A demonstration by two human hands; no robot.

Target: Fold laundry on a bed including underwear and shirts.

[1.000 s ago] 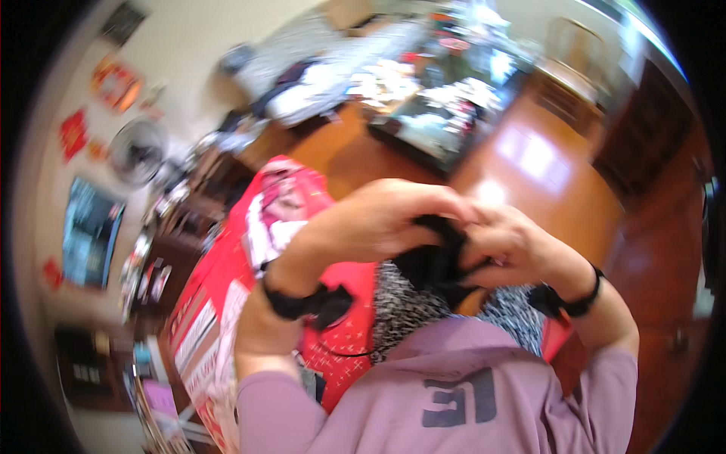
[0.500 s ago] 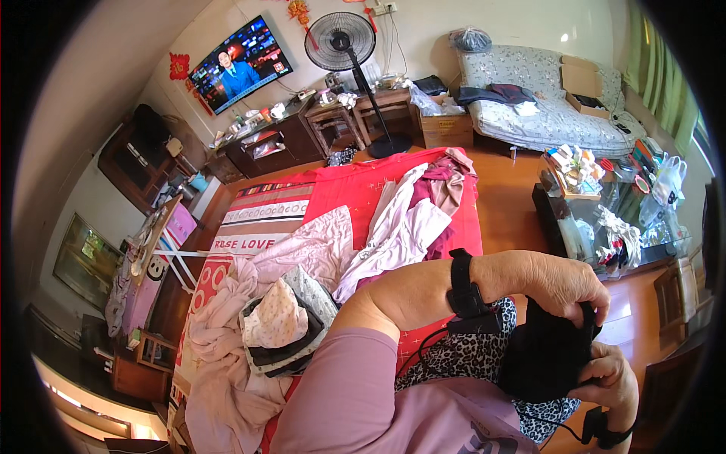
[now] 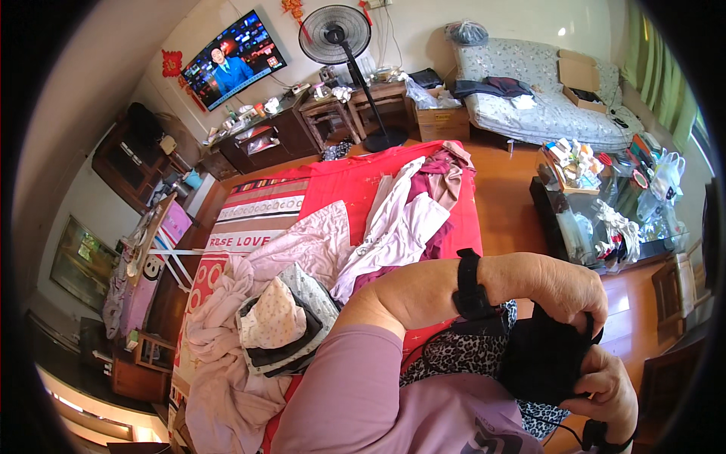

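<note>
A piece of black clothing (image 3: 538, 356) is bunched in front of me at the right, over my leopard-print trousers (image 3: 465, 354). My left hand (image 3: 569, 290) grips its upper right edge with bent fingers, its arm reaching across from the left. Just below, my right hand (image 3: 609, 390) pinches the same edge. The garment's exact kind cannot be made out. A stack of folded clothes (image 3: 276, 318) sits on the red bed cover (image 3: 344, 181), with crumpled pale pink fabric (image 3: 215, 352) beside it.
White and maroon garments (image 3: 412, 212) lie along the bed. A cluttered glass coffee table (image 3: 548, 219) stands at the right, before a floral sofa (image 3: 522, 68). At the back are a standing fan (image 3: 334, 34) and a television (image 3: 233, 64). Black straps circle both my wrists.
My hands stay on the black garment's edge, with slight finger shifts. My right hand has turned a little, and the view has tilted slightly.
</note>
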